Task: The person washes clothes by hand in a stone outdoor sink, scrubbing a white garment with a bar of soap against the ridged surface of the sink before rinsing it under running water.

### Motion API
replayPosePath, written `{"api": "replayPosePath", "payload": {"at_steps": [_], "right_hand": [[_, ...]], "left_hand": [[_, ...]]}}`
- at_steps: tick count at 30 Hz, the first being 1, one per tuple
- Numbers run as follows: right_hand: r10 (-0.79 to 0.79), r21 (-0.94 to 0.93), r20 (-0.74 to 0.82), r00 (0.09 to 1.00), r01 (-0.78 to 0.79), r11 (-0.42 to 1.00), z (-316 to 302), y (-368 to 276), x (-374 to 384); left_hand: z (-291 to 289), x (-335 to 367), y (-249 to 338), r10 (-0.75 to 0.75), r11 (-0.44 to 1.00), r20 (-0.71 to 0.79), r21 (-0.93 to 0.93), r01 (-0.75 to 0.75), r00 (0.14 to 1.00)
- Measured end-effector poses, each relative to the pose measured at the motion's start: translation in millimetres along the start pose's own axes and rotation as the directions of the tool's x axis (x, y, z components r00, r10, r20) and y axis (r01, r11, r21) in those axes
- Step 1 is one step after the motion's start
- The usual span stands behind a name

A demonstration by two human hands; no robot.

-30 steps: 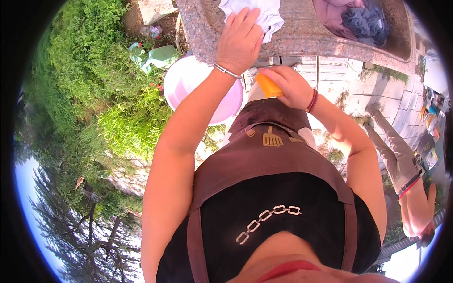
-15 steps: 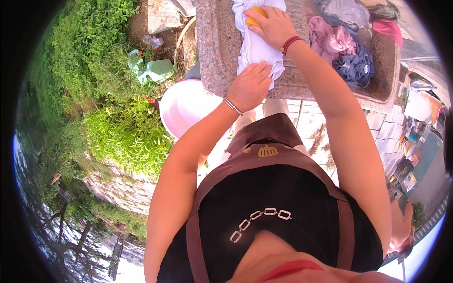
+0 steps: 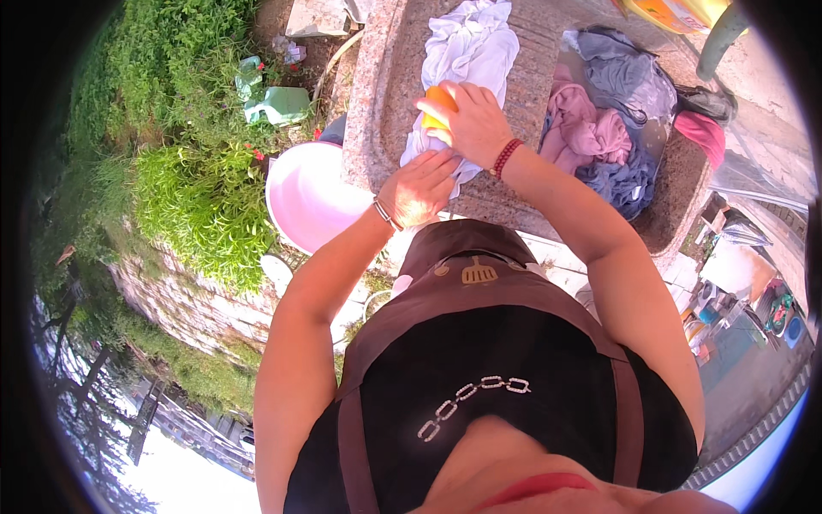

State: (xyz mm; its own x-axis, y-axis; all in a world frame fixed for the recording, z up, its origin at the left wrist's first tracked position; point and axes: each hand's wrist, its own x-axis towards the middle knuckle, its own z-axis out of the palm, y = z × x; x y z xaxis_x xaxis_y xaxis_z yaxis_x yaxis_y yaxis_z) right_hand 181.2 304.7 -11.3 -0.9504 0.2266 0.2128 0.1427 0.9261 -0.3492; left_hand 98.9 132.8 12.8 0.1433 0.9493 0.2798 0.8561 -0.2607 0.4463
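Note:
A wet white cloth (image 3: 469,53) lies lengthwise on the ridged washboard side of a speckled stone sink (image 3: 370,94). My right hand (image 3: 478,124) is closed round a yellow-orange bar of soap (image 3: 438,104) and rests on the lower part of the cloth. Just below it, my left hand (image 3: 418,187) bears down on the cloth's near end, fingers together over the fabric. Its thumb is hidden. The fingertips of the left hand almost meet the right hand. Part of the cloth hangs beside them toward the sink's near edge.
The sink's right basin holds pink laundry (image 3: 591,128), dark blue laundry (image 3: 623,184) and grey laundry (image 3: 616,68). A bright pink cloth (image 3: 700,137) drapes over its right rim. Below left stands a pink basin (image 3: 312,197). A green plastic jug (image 3: 282,104) lies among plants.
My right hand has drawn the soap down the cloth toward me, closer to my left hand. The view has shifted, bringing a yellow package into sight at the upper right.

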Motion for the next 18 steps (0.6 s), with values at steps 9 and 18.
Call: {"api": "replayPosePath", "payload": {"at_steps": [9,18], "right_hand": [[0.376,-0.071,-0.115,0.92,-0.385,0.92,11.8,88.9,91.0],[0.006,-0.22,-0.177,0.984,-0.046,0.974,10.6,118.6,76.5]], "left_hand": [[10.1,0.7,0.1,-0.074,0.997,-0.004,0.011,0.074,0.997],[10.7,1.6,-1.6,-0.015,1.0,-0.1,-0.025,0.013,0.995]]}}
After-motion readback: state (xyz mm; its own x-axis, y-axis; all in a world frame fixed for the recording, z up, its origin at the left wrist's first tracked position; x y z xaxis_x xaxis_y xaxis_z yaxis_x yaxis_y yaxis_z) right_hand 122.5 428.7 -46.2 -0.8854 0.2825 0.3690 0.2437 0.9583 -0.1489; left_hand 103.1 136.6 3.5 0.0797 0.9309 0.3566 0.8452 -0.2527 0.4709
